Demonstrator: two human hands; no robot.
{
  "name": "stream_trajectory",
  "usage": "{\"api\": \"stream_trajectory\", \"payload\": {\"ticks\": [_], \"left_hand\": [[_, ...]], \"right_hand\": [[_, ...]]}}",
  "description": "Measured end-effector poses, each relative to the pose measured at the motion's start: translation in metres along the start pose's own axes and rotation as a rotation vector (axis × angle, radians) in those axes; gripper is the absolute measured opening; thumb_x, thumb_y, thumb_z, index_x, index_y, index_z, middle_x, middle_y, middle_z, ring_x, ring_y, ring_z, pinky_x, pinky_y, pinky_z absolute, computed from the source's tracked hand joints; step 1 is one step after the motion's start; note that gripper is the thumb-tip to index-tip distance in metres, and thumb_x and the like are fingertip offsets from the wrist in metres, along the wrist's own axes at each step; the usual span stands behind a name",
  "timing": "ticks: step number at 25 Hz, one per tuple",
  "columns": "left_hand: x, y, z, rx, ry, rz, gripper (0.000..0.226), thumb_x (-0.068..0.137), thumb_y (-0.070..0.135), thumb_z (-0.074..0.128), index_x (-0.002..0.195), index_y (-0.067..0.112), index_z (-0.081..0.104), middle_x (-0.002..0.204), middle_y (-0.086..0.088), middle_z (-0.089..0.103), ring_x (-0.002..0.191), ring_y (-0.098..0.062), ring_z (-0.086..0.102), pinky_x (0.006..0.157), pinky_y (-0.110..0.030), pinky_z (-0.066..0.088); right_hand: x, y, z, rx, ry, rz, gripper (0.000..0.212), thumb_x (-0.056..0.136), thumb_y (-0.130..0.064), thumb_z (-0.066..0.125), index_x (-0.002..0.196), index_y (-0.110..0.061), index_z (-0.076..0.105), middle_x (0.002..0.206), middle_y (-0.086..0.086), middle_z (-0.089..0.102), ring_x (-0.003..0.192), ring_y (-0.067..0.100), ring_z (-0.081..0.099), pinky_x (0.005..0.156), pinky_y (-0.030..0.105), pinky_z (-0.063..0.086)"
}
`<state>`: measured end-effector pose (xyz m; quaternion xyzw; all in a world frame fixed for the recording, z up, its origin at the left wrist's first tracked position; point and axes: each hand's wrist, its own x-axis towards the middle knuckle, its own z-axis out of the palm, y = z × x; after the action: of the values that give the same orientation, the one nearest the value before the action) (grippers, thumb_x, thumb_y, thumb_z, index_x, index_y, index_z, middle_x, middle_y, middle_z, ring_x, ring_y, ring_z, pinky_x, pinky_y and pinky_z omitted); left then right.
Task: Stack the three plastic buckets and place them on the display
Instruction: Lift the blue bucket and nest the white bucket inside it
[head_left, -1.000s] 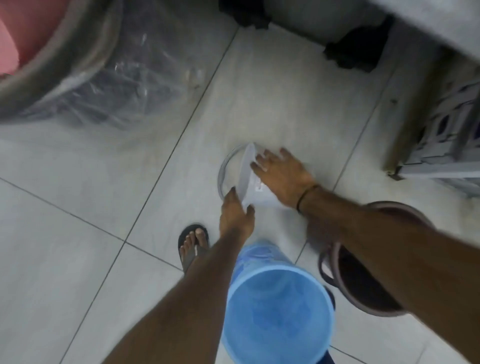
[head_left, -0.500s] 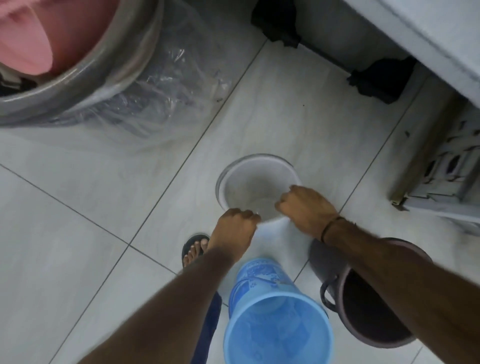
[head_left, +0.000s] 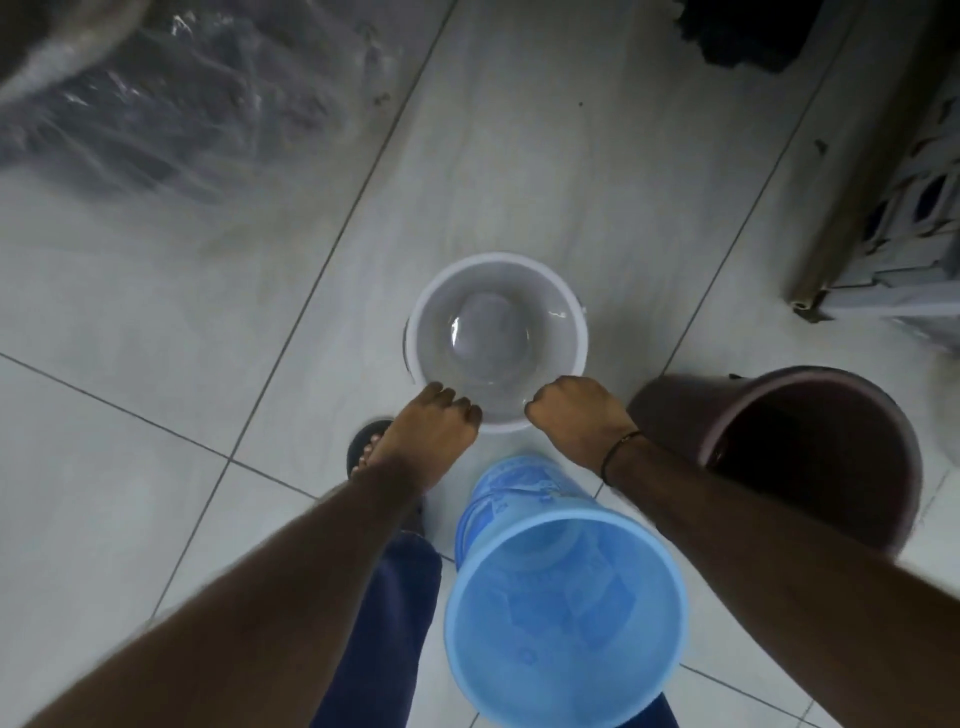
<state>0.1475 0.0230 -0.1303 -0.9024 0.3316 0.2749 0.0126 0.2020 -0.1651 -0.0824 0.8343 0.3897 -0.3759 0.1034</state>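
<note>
A white plastic bucket (head_left: 496, 332) stands upright on the tiled floor at the centre, mouth up. My left hand (head_left: 431, 421) grips its near rim on the left, and my right hand (head_left: 576, 415) grips the near rim on the right. A light blue bucket (head_left: 561, 623) stands upright just in front of my legs, between my forearms. A dark brown bucket (head_left: 795, 452) stands upright to the right, partly behind my right forearm.
Crumpled clear plastic wrap (head_left: 171, 98) lies at the upper left. A grey lattice crate and a shelf frame (head_left: 893, 218) stand at the right edge. A dark object (head_left: 743, 31) sits at the top right. My sandalled foot (head_left: 366, 452) is under my left wrist.
The white bucket went from lying tipped on its side to standing upright. Both hands moved from its side and base to its near rim.
</note>
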Motion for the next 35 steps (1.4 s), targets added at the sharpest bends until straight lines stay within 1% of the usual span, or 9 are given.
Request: {"api": "stream_trajectory", "payload": {"ticks": [6,11,14,21,24,26,28,30,35], "left_hand": [[-0.052,0.005,-0.124,0.101,-0.012,0.021,0.036,0.055,-0.005,0.078,0.088,0.008,0.07,0.072,-0.009,0.073,0.068,-0.03,0.069,0.072,-0.035,0.056],[-0.163,0.093,-0.273,0.027,-0.032,-0.121,0.03,0.059,0.008,0.085,0.085,0.014,0.072,0.076,-0.004,0.075,0.073,-0.026,0.07,0.074,-0.034,0.057],[-0.212,0.157,-0.297,-0.057,-0.022,-0.18,0.025,0.064,0.007,0.08,0.085,0.015,0.068,0.079,-0.005,0.074,0.076,-0.027,0.067,0.077,-0.039,0.054],[-0.243,0.274,-0.191,-0.185,-0.153,-0.088,0.027,0.057,0.009,0.081,0.078,0.017,0.066,0.07,-0.003,0.07,0.065,-0.026,0.066,0.066,-0.038,0.059],[-0.213,0.288,-0.1,-0.133,-0.236,-0.057,0.024,0.059,0.004,0.074,0.078,0.015,0.064,0.07,-0.005,0.068,0.067,-0.028,0.063,0.07,-0.044,0.059],[-0.188,0.29,-0.042,-0.099,-0.275,-0.058,0.025,0.062,0.004,0.078,0.08,0.015,0.065,0.073,-0.005,0.069,0.069,-0.026,0.065,0.071,-0.04,0.057],[-0.171,0.288,0.001,-0.13,-0.311,-0.086,0.022,0.074,0.004,0.074,0.092,0.013,0.065,0.086,-0.008,0.071,0.081,-0.029,0.065,0.083,-0.042,0.054],[-0.161,0.285,0.025,-0.161,-0.305,-0.108,0.02,0.079,0.005,0.072,0.095,0.014,0.065,0.09,-0.008,0.071,0.086,-0.029,0.065,0.088,-0.042,0.053],[-0.161,0.266,-0.011,-0.409,-0.123,-0.251,0.016,0.091,0.011,0.062,0.107,0.012,0.065,0.104,-0.009,0.069,0.095,-0.028,0.065,0.084,-0.039,0.054]], "right_hand": [[-0.091,-0.001,-0.098,0.065,0.101,0.065,0.025,0.093,0.0,0.045,0.109,-0.007,0.062,0.112,0.015,0.064,0.101,0.035,0.063,0.077,0.038,0.05],[-0.259,-0.041,-0.187,0.114,0.158,0.105,0.023,0.087,0.0,0.052,0.105,-0.01,0.062,0.107,0.012,0.066,0.097,0.034,0.064,0.074,0.037,0.051],[-0.337,-0.068,-0.193,0.095,0.142,0.056,0.021,0.089,-0.002,0.051,0.104,-0.01,0.062,0.107,0.011,0.066,0.098,0.034,0.064,0.075,0.037,0.051],[-0.381,-0.118,-0.083,0.062,-0.089,-0.057,0.01,0.078,-0.006,0.069,0.085,-0.013,0.071,0.087,0.01,0.074,0.079,0.033,0.07,0.069,0.037,0.054],[-0.336,-0.132,0.007,0.123,-0.201,-0.015,0.031,0.033,-0.018,0.094,0.043,-0.02,0.064,0.043,0.0,0.063,0.039,0.019,0.062,0.04,0.025,0.049],[-0.293,-0.136,0.067,0.117,-0.103,0.033,0.036,0.024,-0.015,0.094,0.037,-0.019,0.06,0.036,-0.001,0.058,0.033,0.018,0.058,0.036,0.023,0.047],[-0.261,-0.138,0.092,0.069,-0.129,0.021,0.02,0.052,-0.013,0.088,0.057,-0.019,0.07,0.057,0.002,0.069,0.053,0.024,0.067,0.049,0.029,0.053],[-0.242,-0.137,0.114,0.093,-0.155,0.011,0.013,0.083,-0.002,0.063,0.092,-0.01,0.069,0.093,0.01,0.07,0.086,0.033,0.068,0.071,0.038,0.053],[-0.256,-0.142,0.13,0.389,0.041,0.284,0.033,0.084,-0.011,0.062,0.116,-0.015,0.056,0.104,0.009,0.068,0.095,0.03,0.063,0.083,0.042,0.056]]}}
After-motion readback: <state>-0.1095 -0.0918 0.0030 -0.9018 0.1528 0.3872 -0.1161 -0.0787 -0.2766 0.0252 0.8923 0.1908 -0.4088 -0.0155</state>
